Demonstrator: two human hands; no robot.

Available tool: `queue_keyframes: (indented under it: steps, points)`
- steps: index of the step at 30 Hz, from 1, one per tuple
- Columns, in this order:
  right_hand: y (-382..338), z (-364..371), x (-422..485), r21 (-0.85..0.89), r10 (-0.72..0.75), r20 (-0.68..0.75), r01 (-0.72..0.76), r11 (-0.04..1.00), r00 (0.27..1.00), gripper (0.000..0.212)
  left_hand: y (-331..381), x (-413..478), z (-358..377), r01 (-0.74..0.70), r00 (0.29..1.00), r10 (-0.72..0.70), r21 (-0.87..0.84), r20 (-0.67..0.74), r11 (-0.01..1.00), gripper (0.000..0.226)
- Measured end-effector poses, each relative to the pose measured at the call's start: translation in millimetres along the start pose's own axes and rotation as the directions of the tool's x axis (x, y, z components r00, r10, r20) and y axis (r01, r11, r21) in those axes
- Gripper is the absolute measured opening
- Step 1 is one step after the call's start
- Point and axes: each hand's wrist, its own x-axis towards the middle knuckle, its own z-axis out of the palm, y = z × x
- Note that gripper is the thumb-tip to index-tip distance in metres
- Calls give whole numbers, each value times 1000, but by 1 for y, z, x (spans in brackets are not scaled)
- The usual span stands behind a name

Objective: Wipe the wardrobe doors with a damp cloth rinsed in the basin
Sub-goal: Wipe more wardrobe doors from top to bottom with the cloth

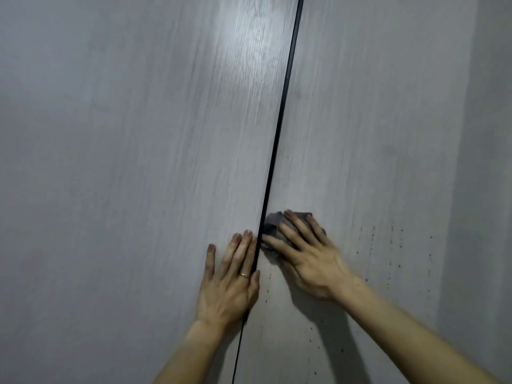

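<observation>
Two pale grey wood-grain wardrobe doors fill the view, the left door [133, 162] and the right door [368, 128], split by a dark vertical gap [279, 128]. My right hand [307, 253] presses a dark grey cloth [273, 224] flat against the right door, just beside the gap. Most of the cloth is hidden under the fingers. My left hand [232, 278] lies flat on the left door with fingers spread, its edge on the gap. It wears a ring and holds nothing.
Small dark specks [388, 245] dot the right door to the right of and below my right hand. A plain grey wall [487, 189] runs along the far right. The basin is not in view.
</observation>
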Motion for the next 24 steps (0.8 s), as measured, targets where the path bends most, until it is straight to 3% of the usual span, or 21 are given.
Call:
queue_keyframes:
  steps: [3,5,8,14,17,20,22,24]
  points:
    - [38,-32,73,140,351,-78,-338,931,933,58,0,4,-1,8,1000,-8,-11,10,1000,68]
    - [53,-50,109,209,476,-57,-456,865,878,57,0,2,-1,2,1000,-1,-23,21,1000,68]
    - [39,-49,117,230,468,-77,-441,867,880,59,-3,4,-3,3,1000,-3,-23,15,1000,66]
    - [-56,17,-39,61,153,-34,-151,987,988,65,-5,4,-10,-37,999,38,-20,25,999,64]
    - [-40,16,-49,12,43,17,-43,999,999,66,-3,3,-11,-49,998,49,-11,44,999,66]
    - [1,-3,1,74,261,-48,-258,963,964,61,-5,2,-8,-48,998,49,-19,47,999,68]
    - [25,-14,28,167,460,-78,-444,881,884,59,-4,3,-7,-54,998,53,5,40,999,68]
    - [19,-11,26,226,561,-77,-534,815,824,59,-4,2,-8,-65,997,65,4,37,998,67]
